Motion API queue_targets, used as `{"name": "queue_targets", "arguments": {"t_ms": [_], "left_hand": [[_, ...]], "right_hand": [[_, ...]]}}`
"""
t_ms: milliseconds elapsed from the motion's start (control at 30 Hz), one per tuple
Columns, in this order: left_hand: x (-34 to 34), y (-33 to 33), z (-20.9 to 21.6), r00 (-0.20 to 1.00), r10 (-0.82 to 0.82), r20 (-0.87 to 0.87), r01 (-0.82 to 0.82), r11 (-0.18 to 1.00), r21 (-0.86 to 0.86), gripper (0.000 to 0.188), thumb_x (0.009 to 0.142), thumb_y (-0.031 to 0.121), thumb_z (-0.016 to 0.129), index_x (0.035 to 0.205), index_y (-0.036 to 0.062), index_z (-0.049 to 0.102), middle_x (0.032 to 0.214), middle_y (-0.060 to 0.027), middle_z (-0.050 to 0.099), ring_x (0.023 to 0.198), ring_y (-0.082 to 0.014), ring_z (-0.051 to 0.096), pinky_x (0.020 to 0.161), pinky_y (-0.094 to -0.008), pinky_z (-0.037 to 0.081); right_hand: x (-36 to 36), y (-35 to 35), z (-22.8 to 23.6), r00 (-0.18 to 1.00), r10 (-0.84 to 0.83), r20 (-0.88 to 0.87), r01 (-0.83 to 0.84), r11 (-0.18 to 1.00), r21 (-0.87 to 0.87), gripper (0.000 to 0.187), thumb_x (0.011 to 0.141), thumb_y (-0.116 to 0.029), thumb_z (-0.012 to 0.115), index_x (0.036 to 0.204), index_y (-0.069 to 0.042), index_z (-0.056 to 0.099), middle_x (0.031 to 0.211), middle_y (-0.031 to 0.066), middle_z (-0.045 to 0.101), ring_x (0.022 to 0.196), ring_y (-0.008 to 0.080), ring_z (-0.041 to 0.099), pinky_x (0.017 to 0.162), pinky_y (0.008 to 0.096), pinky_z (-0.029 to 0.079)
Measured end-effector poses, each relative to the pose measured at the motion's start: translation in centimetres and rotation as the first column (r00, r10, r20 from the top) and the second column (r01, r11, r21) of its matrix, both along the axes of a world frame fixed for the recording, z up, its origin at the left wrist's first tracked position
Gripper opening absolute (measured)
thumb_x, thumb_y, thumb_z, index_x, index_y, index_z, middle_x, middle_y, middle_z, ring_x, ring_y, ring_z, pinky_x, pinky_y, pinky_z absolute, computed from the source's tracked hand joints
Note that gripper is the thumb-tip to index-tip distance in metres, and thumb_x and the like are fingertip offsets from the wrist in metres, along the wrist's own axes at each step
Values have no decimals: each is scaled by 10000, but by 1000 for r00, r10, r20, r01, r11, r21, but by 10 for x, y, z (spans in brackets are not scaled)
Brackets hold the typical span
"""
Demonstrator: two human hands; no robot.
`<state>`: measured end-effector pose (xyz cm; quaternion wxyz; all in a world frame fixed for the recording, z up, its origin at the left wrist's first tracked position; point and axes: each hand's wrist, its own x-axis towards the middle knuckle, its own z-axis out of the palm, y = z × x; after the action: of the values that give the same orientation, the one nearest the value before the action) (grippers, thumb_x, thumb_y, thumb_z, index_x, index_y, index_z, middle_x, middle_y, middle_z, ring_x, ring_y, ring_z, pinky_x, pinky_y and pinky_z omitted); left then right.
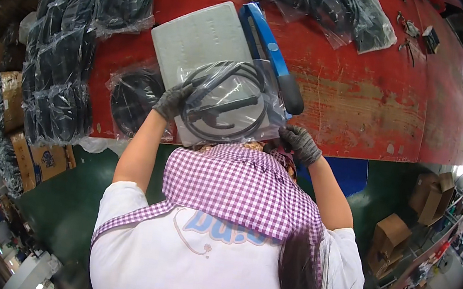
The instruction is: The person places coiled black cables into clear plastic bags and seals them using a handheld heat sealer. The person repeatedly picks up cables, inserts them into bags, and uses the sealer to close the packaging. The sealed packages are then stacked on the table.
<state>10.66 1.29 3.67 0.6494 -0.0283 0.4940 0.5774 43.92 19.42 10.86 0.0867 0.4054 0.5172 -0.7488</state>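
Observation:
A clear plastic bag [270, 100] with a coiled black cable [217, 80] inside lies over the lower part of a white slab [193, 36]. A straight dark bar with a hooked end shows within the coil. My gloved left hand [173, 101] grips the bag's left edge, thumb and fingers closed on the film. At the bag's lower right corner my gloved right hand [300, 145] has its fingers curled against the film. Beside the slab stands a long blue sealer-like arm [270, 46] with a black rounded end, close to the bag's right side.
Bagged black cables [65, 62] are piled along the red table's [369, 93] left side. One more bagged coil [136, 98] lies left of the slab. More bags [333, 8] lie at the back. Pliers [409, 49] rest far right. Cardboard boxes [389, 243] stand on the floor.

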Motion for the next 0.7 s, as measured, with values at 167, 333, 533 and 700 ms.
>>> {"name": "queue_targets", "arguments": {"t_ms": [167,333,533,700], "left_hand": [[-6,53,-20,995,91,42,-94,993,66,259,798,161,551,1037,67,518,866,-53,564,746,-173,553,618,-323,490],[-30,59,-39,967,219,-131,-228,972,-57,215,790,144,561,991,71,533,849,-53,568,739,-178,554,624,-333,493],[-36,42,-32,952,258,-167,-270,961,-55,180,790,128,563,961,77,549,833,-26,579,721,-150,554,617,-305,487],[-33,45,-34,941,302,-155,-305,952,2,159,795,115,554,950,82,556,807,-20,586,708,-143,556,624,-284,485]], "right_hand": [[0,42,-12,995,-73,-68,80,989,121,249,808,-269,533,796,-22,557,619,16,525,543,92,476,489,237,390],[-13,82,-74,990,30,137,-114,737,667,228,805,-239,507,909,-41,555,756,72,566,676,183,540,608,301,435],[-89,62,38,992,87,96,-129,607,784,461,758,-325,488,1119,-41,448,1127,158,467,1003,292,472,844,363,382],[-79,21,-22,942,116,316,-308,-81,948,559,707,-293,565,1165,-19,400,1192,206,391,997,325,468,831,417,371]]}}
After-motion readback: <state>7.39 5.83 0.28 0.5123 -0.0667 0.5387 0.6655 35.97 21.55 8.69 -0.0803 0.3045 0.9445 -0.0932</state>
